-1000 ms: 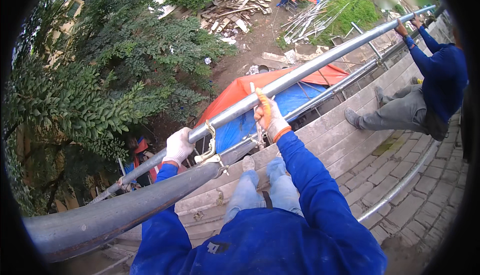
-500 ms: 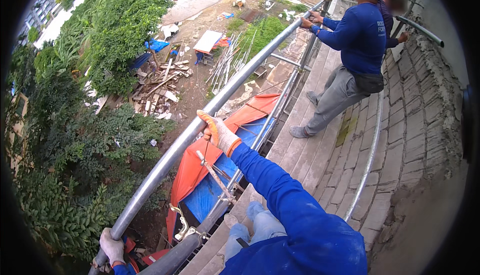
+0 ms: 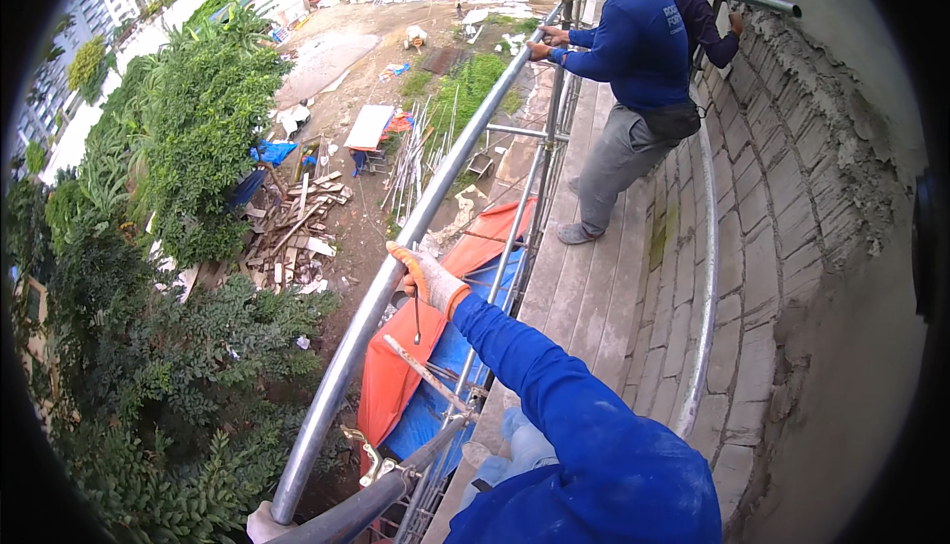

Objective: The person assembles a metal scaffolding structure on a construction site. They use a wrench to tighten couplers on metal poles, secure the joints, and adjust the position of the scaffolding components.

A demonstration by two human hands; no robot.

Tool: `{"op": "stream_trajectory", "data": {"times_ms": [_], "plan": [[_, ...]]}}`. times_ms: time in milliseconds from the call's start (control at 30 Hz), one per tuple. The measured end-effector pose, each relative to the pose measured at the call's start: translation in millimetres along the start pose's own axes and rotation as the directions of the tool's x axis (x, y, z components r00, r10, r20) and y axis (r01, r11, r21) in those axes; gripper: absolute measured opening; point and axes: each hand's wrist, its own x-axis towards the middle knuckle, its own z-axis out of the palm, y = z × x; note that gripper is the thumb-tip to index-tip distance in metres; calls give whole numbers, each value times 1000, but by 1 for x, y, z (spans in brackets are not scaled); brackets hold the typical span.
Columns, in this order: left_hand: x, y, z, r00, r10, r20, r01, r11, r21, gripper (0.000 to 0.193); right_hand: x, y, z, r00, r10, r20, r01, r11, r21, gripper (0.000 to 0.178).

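A long steel pipe point(image 3: 368, 317) slants from the lower left up to the far scaffold. My right hand point(image 3: 427, 282), in a white glove with an orange cuff, is closed around its middle. A thin metal tool point(image 3: 417, 315) hangs down below that hand; its kind is unclear. Low at the left, my gloved left hand point(image 3: 265, 523) wraps the pipe's near end, partly cut off by the picture's edge. Farther along, a co-worker point(image 3: 648, 45) in a blue shirt has both hands on the pipe's far end. Beside the pipe's lower part sits a metal scaffold clamp point(image 3: 374, 460).
Planks point(image 3: 584, 317) form the walkway beside a block wall point(image 3: 752, 287) on the right. Another person point(image 3: 698, 10) stands behind the co-worker. A curved pipe point(image 3: 708, 277) runs along the wall. Far below lie orange and blue tarps point(image 3: 401, 366), a lumber pile point(image 3: 297, 227) and trees point(image 3: 213, 99).
The view has shifted, so the co-worker appears farther left and more distant ground shows. My left hand and the pipe's near end sit lower and farther right. Both hands keep their grip.
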Motion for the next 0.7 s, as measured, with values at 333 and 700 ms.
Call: {"op": "stream_trajectory", "data": {"times_ms": [333,700], "plan": [[19,-159,31,972,205,112,-220,965,144,54,-38,36,59,993,118,-15,-119,988,-103,36],[9,-38,28,956,150,251,-179,979,95,47,-30,34,17,1000,26,-6,-25,999,22,44]]}}
